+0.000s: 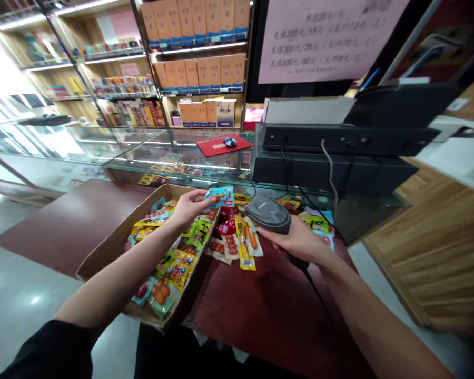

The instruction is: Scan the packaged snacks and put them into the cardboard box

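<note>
1. Left hand (187,209): fingers and thumb pinched nearly together on the near end of a small, flat, shiny light-blue plastic packet (223,196). The packet is held up by the far right corner of an open brown cardboard box (102,258) filled with colourful snack packets.

2. Right hand (300,239): curled around the handle of a dark grey, rounded plastic handheld scanner (268,213). Its head stands near the blue packet, apart from it; whether the trigger is pressed cannot be told.

3. The step in hand seems to be presenting the packet to the scanner. The next move would call for a steady packet with its code facing the scanner's window; that window is hidden from here.

4. Between the hands, long yellow plastic packets (245,245) and other loose packets lie on the reddish-brown wooden desk (229,300), beside the box's right wall.

5. Edges: the box's near end appears to jut past the desk's near edge, so a knock there could tip it. The glass-topped display case (158,152) and black boxy equipment (332,168) limit reach beyond.

6. Room: the likeliest space for shifting things is the desk surface nearer the body; the scanner's thin black cable (316,289) hangs on its right side.
</note>
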Tool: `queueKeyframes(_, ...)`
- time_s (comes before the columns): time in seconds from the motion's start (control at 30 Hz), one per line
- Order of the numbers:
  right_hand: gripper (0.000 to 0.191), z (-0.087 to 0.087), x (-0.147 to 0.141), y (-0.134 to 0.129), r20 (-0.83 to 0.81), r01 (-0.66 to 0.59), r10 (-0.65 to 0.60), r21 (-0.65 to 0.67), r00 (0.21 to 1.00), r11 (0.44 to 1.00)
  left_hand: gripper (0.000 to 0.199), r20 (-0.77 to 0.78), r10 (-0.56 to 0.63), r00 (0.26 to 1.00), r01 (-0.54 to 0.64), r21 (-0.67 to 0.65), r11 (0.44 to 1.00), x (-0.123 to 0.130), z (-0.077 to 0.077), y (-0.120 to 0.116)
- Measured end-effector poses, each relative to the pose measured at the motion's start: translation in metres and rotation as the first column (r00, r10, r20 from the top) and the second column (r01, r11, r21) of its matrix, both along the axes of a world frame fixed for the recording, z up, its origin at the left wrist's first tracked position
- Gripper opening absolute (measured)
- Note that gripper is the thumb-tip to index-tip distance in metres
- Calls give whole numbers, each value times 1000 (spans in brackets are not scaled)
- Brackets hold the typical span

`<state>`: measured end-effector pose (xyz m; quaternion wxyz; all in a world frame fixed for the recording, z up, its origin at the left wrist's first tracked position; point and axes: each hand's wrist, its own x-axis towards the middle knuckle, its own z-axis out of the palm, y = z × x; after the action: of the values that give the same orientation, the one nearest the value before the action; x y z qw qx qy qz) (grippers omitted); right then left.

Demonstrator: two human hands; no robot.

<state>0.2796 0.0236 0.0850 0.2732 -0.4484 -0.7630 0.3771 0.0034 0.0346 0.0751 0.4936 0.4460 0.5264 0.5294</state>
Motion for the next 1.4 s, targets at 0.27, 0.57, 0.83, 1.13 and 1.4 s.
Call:
queueKeyframes(0.27,49,-3,7,9,142,-16,19,-18,990,1000,50,-151,236,960,-225,87,971,-97,37,-39)
queueKeyframes(0.57,44,-2,29,21,51,69,-68,-15,996,997,39,-329,361,872,-310,199,930,-108,44,-56)
queueKeyframes(0.83,39,16,43,16,-12,52,-52,-24,999,998,32,-534,-45,844,174,194,965,13,-2,16)
queueKeyframes(1.13,36,27,67,16,-175,147,-159,-80,972,986,41,-983,-121,134,365,-65,929,121,-35,89)
queueKeyframes(1.4,34,31,72,15,-150,157,-160,-36,976,987,30,-978,-207,7,504,-175,846,160,-50,119)
